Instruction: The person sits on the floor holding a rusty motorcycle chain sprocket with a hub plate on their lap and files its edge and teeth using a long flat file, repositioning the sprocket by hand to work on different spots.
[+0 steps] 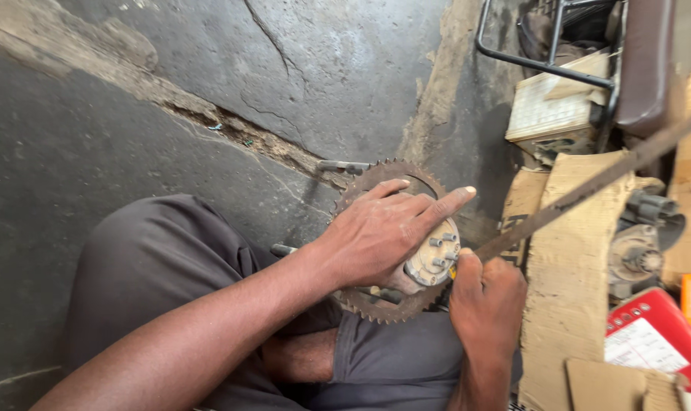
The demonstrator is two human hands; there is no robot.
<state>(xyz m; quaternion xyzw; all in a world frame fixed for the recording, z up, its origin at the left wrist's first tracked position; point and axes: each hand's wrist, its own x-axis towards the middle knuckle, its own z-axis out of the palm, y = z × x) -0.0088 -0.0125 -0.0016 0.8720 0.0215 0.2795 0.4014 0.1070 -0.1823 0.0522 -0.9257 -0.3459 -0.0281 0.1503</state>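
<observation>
Sprocket with hub on our lap over concrete floor, our left hand pressed flat across it, fingers spread, our right hand clenched on long flat file touching hub edge, cardboard just beside

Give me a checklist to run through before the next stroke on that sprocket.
1. Left hand flat on the rusty sprocket, pressing it onto the lap: ok.
2. Right hand closed around the near end of the long flat metal bar: ok.
3. Bar tip seated at the hub: cannot tell, the hands hide it.
4. Left fingers away from the bar: not ok, the index finger lies just above it.
5. Hub studs intact: ok for those showing.
6. Bar's far end free of the cardboard: cannot tell.
</observation>
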